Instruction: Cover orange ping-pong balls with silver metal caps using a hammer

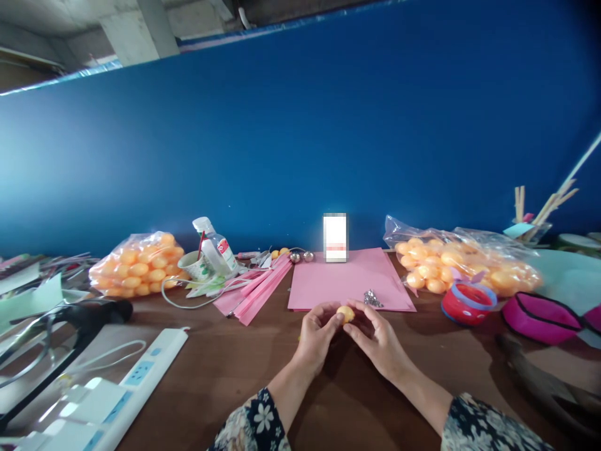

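A small orange-yellow ball (345, 313) is between my two hands, just in front of the pink sheets. My left hand (315, 338) pinches it from the left with the thumb and bent fingers. From the other side my right hand (378, 341) closes on it, with the index finger at the top and the thumb close below. My fingers cover part of the ball, so its underside is hidden. Just beyond my right fingers, a small heap of silvery metal pieces (372, 298) lies on the pink sheets (338, 282); their exact kind is too small to tell.
Clear bags of orange balls stand left (141, 266) and right (436, 260). Pink strips (260, 291), a bottle (220, 250) and a patterned cup (195, 266) are left. A red tape roll (468, 304) and magenta container (539, 318) sit right. A power strip (145, 376) lies front left.
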`<move>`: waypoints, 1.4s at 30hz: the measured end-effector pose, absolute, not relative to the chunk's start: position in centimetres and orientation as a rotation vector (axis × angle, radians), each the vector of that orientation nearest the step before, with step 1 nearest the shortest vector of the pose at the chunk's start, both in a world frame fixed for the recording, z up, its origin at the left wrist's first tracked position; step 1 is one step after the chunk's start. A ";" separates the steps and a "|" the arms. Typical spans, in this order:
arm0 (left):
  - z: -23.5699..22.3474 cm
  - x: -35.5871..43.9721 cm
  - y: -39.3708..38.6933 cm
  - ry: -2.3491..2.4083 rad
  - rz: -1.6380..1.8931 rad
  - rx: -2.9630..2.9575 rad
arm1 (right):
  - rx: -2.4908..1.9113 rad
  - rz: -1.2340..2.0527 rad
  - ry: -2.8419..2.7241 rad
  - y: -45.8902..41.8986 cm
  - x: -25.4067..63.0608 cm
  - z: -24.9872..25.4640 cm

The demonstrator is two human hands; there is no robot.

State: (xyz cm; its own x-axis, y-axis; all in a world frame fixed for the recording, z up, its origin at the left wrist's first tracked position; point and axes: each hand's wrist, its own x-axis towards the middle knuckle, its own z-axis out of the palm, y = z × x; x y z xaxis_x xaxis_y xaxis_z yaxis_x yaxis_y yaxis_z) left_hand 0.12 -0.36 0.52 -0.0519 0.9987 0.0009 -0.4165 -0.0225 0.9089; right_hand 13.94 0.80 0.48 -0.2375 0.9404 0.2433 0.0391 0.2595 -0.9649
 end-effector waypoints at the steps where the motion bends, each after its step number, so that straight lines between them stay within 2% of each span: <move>1: 0.5 0.1 -0.4 0.919 1.421 0.869 | -0.954 1.137 -1.546 0.8 14.0 0.5; 7: 0.8 0.1 -0.5 0.979 1.387 0.914 | -0.973 1.062 -1.638 1.1 14.3 0.7; 42: 0.4 0.1 -0.4 0.974 1.404 0.912 | -0.984 1.116 -1.664 0.8 14.0 1.4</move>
